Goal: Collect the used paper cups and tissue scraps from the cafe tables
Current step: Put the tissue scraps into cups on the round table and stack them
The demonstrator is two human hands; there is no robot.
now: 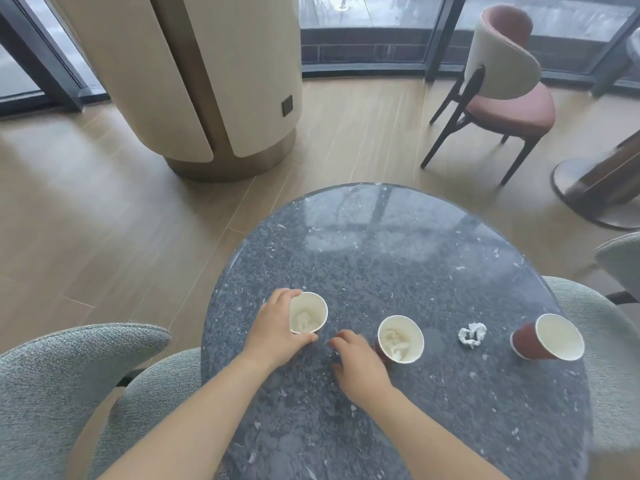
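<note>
Three red paper cups with white insides stand on a round dark stone table (381,258). My left hand (277,330) grips the left cup (308,311), fingers and thumb curled round its side; crumpled tissue lies inside it. The middle cup (401,338) also holds tissue. My right hand (358,363) hovers just left of the middle cup, fingers loosely curled, holding nothing. A loose tissue scrap (471,335) lies on the table between the middle cup and the right cup (550,338), which looks empty.
Grey upholstered chairs stand at the near left (79,375) and right (595,327) of the table. A red-seated chair (502,95) and another table's base (595,188) are beyond on the right. A wide cream column (207,81) rises behind on the wooden floor.
</note>
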